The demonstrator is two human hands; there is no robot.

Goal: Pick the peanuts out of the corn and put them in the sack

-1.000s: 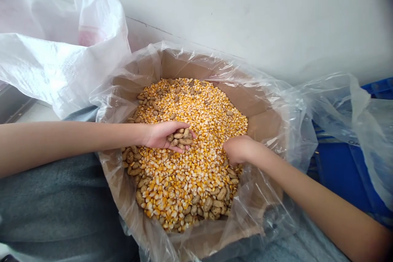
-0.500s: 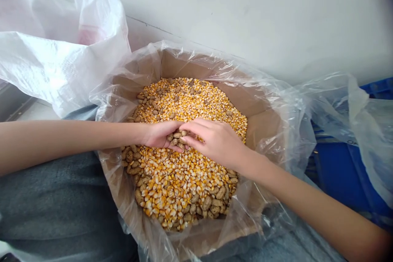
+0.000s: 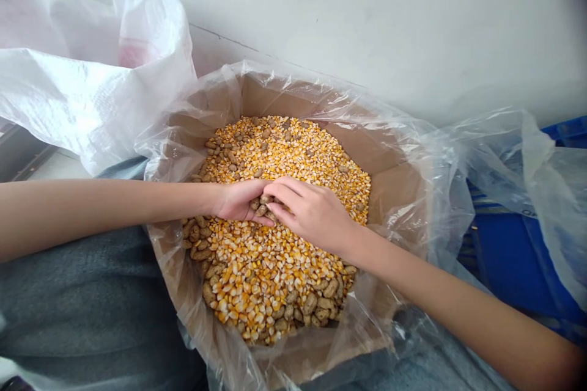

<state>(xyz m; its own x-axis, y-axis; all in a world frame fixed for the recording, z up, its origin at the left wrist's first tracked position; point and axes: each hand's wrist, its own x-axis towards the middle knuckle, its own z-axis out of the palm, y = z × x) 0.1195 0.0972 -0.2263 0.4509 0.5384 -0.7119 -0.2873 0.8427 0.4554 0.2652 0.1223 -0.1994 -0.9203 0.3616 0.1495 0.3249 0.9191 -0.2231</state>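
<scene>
My left hand (image 3: 239, 200) is palm up over the box, cupped around several unshelled peanuts (image 3: 261, 206). Against it from the right comes my right hand (image 3: 305, 208), its fingers curled over the same peanuts and its fingertips close to the left fingers. What the right fingers grip is partly hidden. Below both hands lies a heap of yellow and white corn kernels (image 3: 270, 263). More peanuts are mixed in, mostly along the left and near edges. The heap fills a cardboard box (image 3: 389, 189) lined with a clear plastic bag (image 3: 440, 165).
A white woven sack (image 3: 96, 91) stands at the upper left. Blue plastic crates (image 3: 509, 256), partly under clear plastic, are on the right. A pale wall (image 3: 348, 18) rises behind the box. The wearer's legs in jeans (image 3: 92, 311) flank the box.
My right hand has moved slightly left, farther over the peanuts in my left palm, covering more of them. My left hand has hardly moved.
</scene>
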